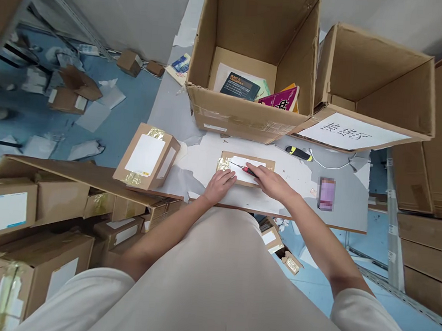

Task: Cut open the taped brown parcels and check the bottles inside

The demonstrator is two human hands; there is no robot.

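Note:
A small taped cardboard box [245,181] with a white label lies on the worktable in front of me. My left hand [220,186] rests on its near left corner, fingers laid over the edge and top rather than wrapped round it. In my right hand [267,181] is a slim screwdriver [246,170] with a red and black handle, the fingers closed on it. Its thin metal shaft points left across the label toward the shiny tape at the box's left end. Whether the tip touches the tape I cannot tell.
Behind stand a large open carton [244,114] with several books and another open carton [374,106]. A yellow and black utility knife [299,153], a white cable [330,167] and a blurred phone-like object [326,194] lie right. A taped box [147,157] stands left, above stacked cartons.

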